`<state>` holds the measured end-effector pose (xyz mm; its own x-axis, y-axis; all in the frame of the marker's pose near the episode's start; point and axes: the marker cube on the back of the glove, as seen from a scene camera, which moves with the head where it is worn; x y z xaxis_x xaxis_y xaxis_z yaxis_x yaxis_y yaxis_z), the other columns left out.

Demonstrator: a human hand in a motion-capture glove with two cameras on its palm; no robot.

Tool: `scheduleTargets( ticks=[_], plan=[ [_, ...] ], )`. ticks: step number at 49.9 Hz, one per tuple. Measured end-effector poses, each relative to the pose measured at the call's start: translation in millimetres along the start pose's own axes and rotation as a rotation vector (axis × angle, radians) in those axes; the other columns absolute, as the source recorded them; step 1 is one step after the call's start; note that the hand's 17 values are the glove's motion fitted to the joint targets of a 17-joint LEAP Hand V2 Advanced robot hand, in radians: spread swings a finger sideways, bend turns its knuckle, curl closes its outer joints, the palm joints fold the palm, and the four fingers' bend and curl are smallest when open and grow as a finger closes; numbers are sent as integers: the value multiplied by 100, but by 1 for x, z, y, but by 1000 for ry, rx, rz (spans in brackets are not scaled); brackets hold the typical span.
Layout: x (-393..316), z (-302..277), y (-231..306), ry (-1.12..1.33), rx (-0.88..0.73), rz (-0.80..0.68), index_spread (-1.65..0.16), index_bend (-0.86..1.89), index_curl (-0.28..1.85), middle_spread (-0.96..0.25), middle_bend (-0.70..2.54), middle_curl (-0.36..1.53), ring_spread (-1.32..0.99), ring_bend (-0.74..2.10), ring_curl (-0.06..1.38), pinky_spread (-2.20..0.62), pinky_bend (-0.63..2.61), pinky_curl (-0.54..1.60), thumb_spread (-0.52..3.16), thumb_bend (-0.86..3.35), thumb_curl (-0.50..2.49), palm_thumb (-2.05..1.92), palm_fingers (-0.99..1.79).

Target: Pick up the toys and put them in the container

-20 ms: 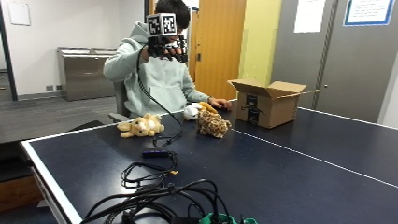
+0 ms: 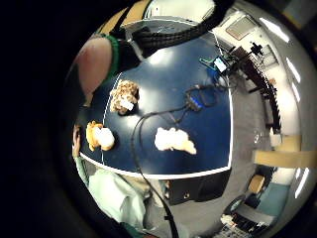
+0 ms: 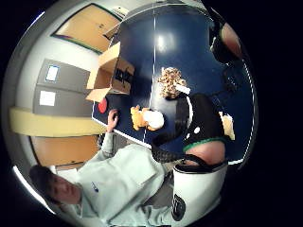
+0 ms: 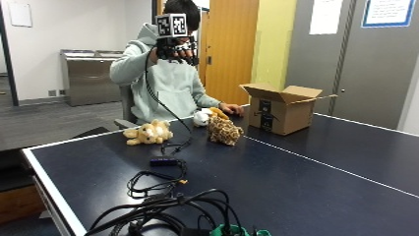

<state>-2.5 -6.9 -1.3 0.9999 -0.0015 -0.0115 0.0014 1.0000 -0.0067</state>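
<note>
From the outside view I see a person in a pale green hooded sweatshirt [image 4: 167, 83] sitting behind the dark blue desk [image 4: 294, 182]. The black-gloved right hand [image 4: 175, 49] is raised high in front of the head, well above the desk, and it holds nothing. Its fingers point downward, but I cannot tell if they are straight or curled. The bare left hand [image 4: 230, 108] rests on the desk, near the open brown cardboard box [image 4: 283, 109], which stands upright with its flaps spread.

Three soft toys lie on the desk, all outside the box. The tan plush rabbit-like toy [image 4: 149, 132] lies nearest to the desk edge on the side of the person's right arm. The spotted brown plush leopard-like toy [image 4: 224, 131] stands closer to the box, beside the white line [image 4: 327, 167] that runs across the desk. Just behind it, towards the person, lies the white and orange plush toy [image 4: 207, 117]; I cannot tell if these two touch.

In the thumb side palm view the same box [image 3: 112, 74] is beside a red round mark [image 3: 102, 106] on the desk. A small black device [image 4: 165, 161] with black cables [image 4: 157, 184] lies on the desk in front of the toys.
</note>
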Motion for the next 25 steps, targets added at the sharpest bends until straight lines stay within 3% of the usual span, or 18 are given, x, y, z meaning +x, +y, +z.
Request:
scheduleTargets(
  ticks=[10,20,25],
  plan=[
    [-19,-1,-29,38,-104,6,-15,28,17,-8,44,14,-10,29,11,1,38,16,104,31,14,31,63],
    [-38,18,-72,69,-225,44,-19,26,22,-10,39,17,-13,33,13,1,43,21,135,31,20,25,55],
    [-44,58,-95,16,-187,18,-22,13,22,-8,26,16,-11,32,15,1,58,27,142,27,21,18,31]
  ],
)
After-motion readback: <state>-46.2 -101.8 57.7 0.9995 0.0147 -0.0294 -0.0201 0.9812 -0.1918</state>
